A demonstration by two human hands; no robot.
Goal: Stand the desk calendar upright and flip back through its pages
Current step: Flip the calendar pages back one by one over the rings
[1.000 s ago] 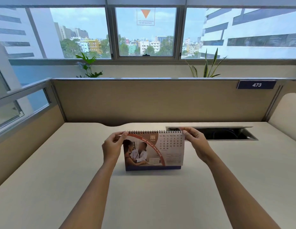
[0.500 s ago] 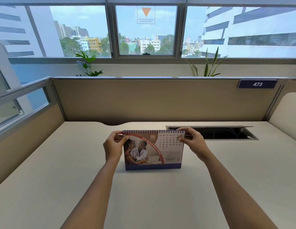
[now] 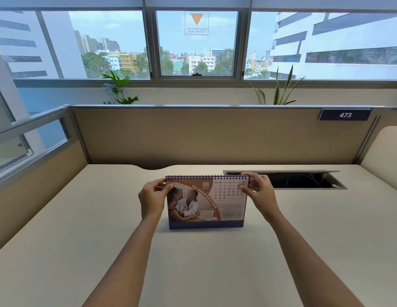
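The desk calendar (image 3: 206, 202) stands upright on the beige desk (image 3: 204, 262), its spiral binding on top and the JUN page facing me. My left hand (image 3: 151, 197) pinches the upper left corner of the calendar with thumb and fingers. My right hand (image 3: 259, 191) grips the upper right corner, the thumb on the date grid and the fingers behind the binding. The calendar's blue base rests on the desk.
An open cable tray (image 3: 288, 179) is cut into the desk just behind my right hand. A tan partition (image 3: 215, 134) with a blue "473" tag (image 3: 345, 115) closes the back. A glass side panel (image 3: 26, 140) stands at the left. Plants sit behind the partition.
The calendar has shifted slightly and sits squarer to me. Both hands stay at the upper corners, the right thumb now further onto the front page.
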